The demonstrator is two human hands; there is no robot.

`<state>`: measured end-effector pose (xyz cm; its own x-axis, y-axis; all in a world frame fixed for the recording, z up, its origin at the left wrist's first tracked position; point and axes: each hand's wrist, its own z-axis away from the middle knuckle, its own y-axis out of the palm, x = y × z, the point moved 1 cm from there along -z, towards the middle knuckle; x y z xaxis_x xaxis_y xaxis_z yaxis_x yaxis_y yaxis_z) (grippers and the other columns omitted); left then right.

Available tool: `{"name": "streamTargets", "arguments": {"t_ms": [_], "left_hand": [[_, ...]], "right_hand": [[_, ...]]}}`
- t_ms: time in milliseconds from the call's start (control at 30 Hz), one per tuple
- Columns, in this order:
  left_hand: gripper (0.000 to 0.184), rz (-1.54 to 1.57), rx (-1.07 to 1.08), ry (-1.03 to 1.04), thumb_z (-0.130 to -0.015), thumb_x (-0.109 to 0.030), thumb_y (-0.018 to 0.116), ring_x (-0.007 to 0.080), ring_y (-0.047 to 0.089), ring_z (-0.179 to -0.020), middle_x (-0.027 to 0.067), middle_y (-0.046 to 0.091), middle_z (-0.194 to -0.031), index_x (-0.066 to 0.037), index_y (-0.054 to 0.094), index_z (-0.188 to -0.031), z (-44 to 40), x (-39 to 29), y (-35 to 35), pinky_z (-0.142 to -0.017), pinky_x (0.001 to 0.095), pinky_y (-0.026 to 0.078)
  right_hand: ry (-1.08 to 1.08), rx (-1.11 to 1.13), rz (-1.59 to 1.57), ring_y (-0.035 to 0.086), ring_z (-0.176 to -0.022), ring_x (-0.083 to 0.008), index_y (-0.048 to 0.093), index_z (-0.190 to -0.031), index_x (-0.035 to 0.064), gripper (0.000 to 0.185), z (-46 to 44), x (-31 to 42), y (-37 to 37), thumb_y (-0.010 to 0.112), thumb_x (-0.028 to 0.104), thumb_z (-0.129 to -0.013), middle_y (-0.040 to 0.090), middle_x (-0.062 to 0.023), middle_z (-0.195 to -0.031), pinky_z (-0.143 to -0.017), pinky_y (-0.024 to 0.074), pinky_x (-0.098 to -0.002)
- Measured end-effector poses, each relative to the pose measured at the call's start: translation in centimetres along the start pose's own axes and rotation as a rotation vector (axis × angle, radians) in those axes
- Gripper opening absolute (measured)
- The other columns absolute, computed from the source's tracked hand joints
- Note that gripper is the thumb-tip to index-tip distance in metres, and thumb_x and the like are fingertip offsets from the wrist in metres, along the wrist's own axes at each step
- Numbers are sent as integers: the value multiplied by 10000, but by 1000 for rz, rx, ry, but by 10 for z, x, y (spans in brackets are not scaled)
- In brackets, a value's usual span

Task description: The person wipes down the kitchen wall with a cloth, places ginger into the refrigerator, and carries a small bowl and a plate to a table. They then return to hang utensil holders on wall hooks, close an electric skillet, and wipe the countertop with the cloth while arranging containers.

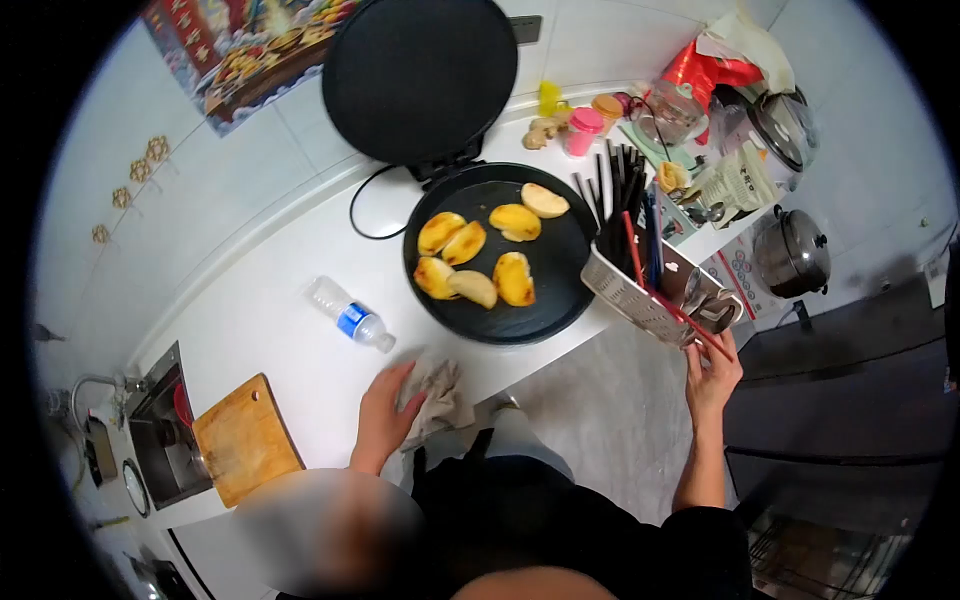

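Note:
My right hand (713,380) is closed on the near end of a perforated utensil basket (635,297), which holds black chopsticks (625,180), red chopsticks and metal spoons. The basket is at the counter's right edge, beside the round black electric pan (550,315). Several browned slices (515,278) lie in the pan, whose lid (420,80) stands open. My left hand (384,412), fingers apart, is at the counter's front edge beside a crumpled grey cloth (436,395). Whether it touches the cloth is unclear.
A plastic bottle (350,315) lies left of the pan. Farther left are a wooden cutting board (245,440) and a sink (165,435). Jars, ginger (543,132) and bags stand behind the basket. A lidded pot (792,252) is at the right. A blurred round shape covers the lower left.

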<state>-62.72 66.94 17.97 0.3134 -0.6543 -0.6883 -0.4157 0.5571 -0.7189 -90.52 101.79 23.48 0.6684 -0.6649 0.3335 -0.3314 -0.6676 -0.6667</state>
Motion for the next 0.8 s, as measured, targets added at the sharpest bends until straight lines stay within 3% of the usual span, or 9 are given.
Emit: {"name": "streamTargets", "arguments": {"t_ms": [133, 233, 333, 400, 533, 567, 667, 700, 800], "left_hand": [[751, 186, -9, 174, -694, -135, 812, 341, 515, -1202, 169, 510, -1332, -69, 448, -1348, -38, 4, -57, -1016, 386, 414], [929, 275, -106, 317, -663, -165, 840, 331, 434, -1288, 151, 438, -1398, -89, 333, -1438, -43, 26, -115, -1067, 386, 361], [1012, 773, 62, 231, -633, -366, 870, 264, 364, -1350, 151, 431, -1419, -29, 349, -1433, -38, 61, -195, -1118, 394, 283], [863, 1031, 229, 23, -629, -321, 875, 246, 446, -1289, 130, 514, -1339, -39, 480, -1342, -20, 98, -248, -1091, 398, 339], [663, 535, 57, 222, -585, -183, 880, 229, 527, -1174, 62, 582, -1199, -85, 599, -1177, 34, 164, -338, -1016, 382, 425], [664, 429, -35, 284, -573, -164, 883, 228, 538, -1155, 57, 582, -1192, -89, 601, -1170, 39, 176, -358, -1003, 377, 434], [690, 102, -196, 436, -572, -69, 872, 198, 571, -1070, 46, 585, -1160, -91, 570, -1192, 45, 220, -402, -944, 359, 471], [786, 430, -106, 220, -557, -64, 888, 198, 503, -1170, 56, 521, -1249, -86, 522, -1252, 45, 238, -412, -1005, 338, 413], [829, 486, -148, 40, -556, -61, 882, 172, 521, -1150, 38, 578, -1200, -88, 491, -1286, 32, 266, -462, -1012, 338, 405]], "right_hand": [[-106, 147, -163, 646, -806, -314, 626, -827, 66, 182, -17, 122, 4, 716, 1, -684, 612, -108, -941, -647, 505, -352], [-272, 205, -251, 642, -778, -305, 623, -816, 66, 188, -13, 208, 38, 723, -1, -672, 604, -110, -931, -626, 498, -352], [-380, 282, -301, 620, -714, -292, 641, -833, 66, 217, -5, 310, 70, 738, 4, -650, 579, -117, -889, -595, 481, -354], [-449, 352, -433, 613, -698, -295, 646, -839, 57, 207, -4, 367, 93, 743, 21, -659, 573, -126, -887, -589, 477, -352], [-585, 423, -679, 631, -712, -302, 641, -829, 42, 186, 0, 465, 143, 756, 68, -685, 584, -163, -929, -595, 488, -339], [-550, 472, -740, 643, -836, -341, 637, -833, 38, 199, 3, 485, 157, 766, 113, -702, 595, -199, -1013, -690, 511, -352], [-822, 281, -692, 584, -989, -383, 618, -836, 24, 226, -14, 553, 184, 775, 59, -677, 570, -215, -1118, -822, 468, -365], [-698, 426, -783, 568, -1061, -393, 627, -876, 22, 227, -14, 564, 201, 769, 57, -703, 563, -225, -1153, -889, 452, -368], [-726, 350, -842, 568, -1098, -405, 623, -924, 36, 222, -31, 613, 251, 759, 90, -757, 497, -236, -1276, -901, 498, -410]]}}
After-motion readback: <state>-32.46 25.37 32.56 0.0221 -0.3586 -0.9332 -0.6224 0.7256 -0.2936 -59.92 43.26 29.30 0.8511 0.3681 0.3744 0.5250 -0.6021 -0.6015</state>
